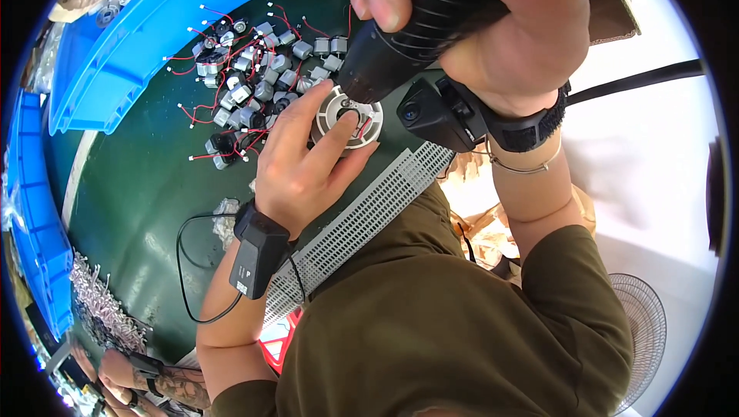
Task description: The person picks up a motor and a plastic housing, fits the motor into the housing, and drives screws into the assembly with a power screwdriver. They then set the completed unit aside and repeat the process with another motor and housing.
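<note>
My left hand (296,167) grips a round white plastic housing (376,118) on the green tabletop, with fingers around its rim and across its top. A red wire shows inside the housing. My right hand (523,40) is wrapped around a black power screwdriver (392,51). The tool slants down from the upper right, its nose over the housing's far edge; whether its tip touches a screw cannot be made out. Just left of the housing lies a heap of small grey motors (262,92) with red leads and white plugs.
Blue plastic bins (146,36) line the far and left sides. A grey perforated strip (362,213) runs along the near table edge. White-pink wires (108,305) are piled at lower left, near another person's tattooed forearm (181,388). A fan (643,332) stands at right.
</note>
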Available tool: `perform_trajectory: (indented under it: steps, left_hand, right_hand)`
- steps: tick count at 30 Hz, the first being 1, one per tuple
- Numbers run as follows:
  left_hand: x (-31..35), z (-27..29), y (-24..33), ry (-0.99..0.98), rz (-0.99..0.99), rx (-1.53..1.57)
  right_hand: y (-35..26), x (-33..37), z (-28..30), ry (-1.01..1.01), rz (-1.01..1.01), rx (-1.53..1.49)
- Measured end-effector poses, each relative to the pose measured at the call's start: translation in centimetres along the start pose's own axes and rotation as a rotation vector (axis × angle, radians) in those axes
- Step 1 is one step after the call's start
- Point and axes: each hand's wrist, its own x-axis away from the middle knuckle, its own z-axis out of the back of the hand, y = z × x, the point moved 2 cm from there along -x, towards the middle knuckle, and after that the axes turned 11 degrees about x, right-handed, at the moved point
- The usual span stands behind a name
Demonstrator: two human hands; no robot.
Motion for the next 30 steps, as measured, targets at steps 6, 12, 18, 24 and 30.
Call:
perform_trajectory:
  steps: [6,12,18,24,30]
  left_hand:
    - [-0.1,-0.2,0.0,-0.008,0.011,0.011]
    - [-0.1,-0.1,0.1,-0.019,0.036,0.002]
    - [-0.2,-0.2,0.0,-0.014,0.049,0.010]
    - [-0.2,-0.1,0.2,-0.010,0.055,0.015]
    - [0.2,-0.1,0.5,0.005,0.042,-0.008]
  right_hand:
    - [0.8,-2.4,2.2,-0.469,0.492,0.343]
    - [0.2,0.4,0.3,-0.160,0.044,-0.045]
    - [1.4,0.1,0.5,-0.041,-0.107,0.298]
    - [0.6,0.5,-0.3,-0.017,-0.176,-0.016]
    - [-0.7,1.2,-2.8,0.060,0.009,0.610]
